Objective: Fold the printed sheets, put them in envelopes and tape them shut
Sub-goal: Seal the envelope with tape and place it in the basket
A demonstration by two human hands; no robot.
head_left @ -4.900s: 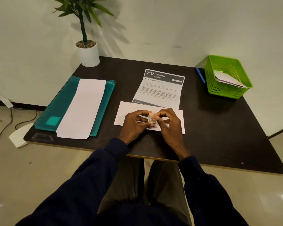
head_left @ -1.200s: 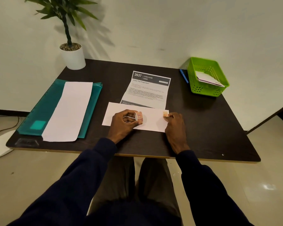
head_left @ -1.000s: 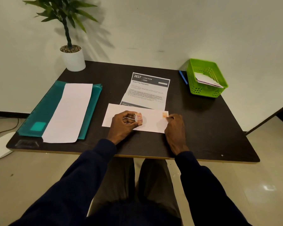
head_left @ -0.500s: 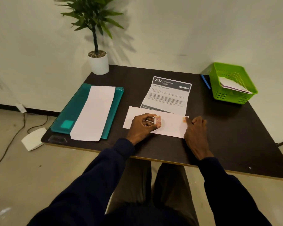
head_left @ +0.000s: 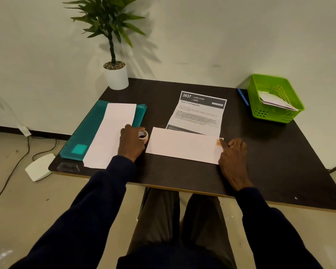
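Note:
A white envelope (head_left: 182,145) lies flat near the table's front edge, over the bottom of a printed sheet (head_left: 199,112) headed "2637". A small brownish strip of tape (head_left: 218,142) sits at the envelope's right end. My right hand (head_left: 232,158) presses a fingertip on that strip. My left hand (head_left: 131,143) holds a small tape roll (head_left: 143,135) just off the envelope's left end, on the dark table (head_left: 279,164).
A teal folder (head_left: 85,131) with a long white envelope (head_left: 113,133) on it lies at the left. A green basket (head_left: 275,98) holding envelopes stands at the back right, a blue pen (head_left: 242,97) beside it. A potted plant (head_left: 115,74) stands at the back left.
My left hand carried the tape roll from the middle of the envelope to its left end. My right hand stayed on the tape at the right end. The camera view shifted.

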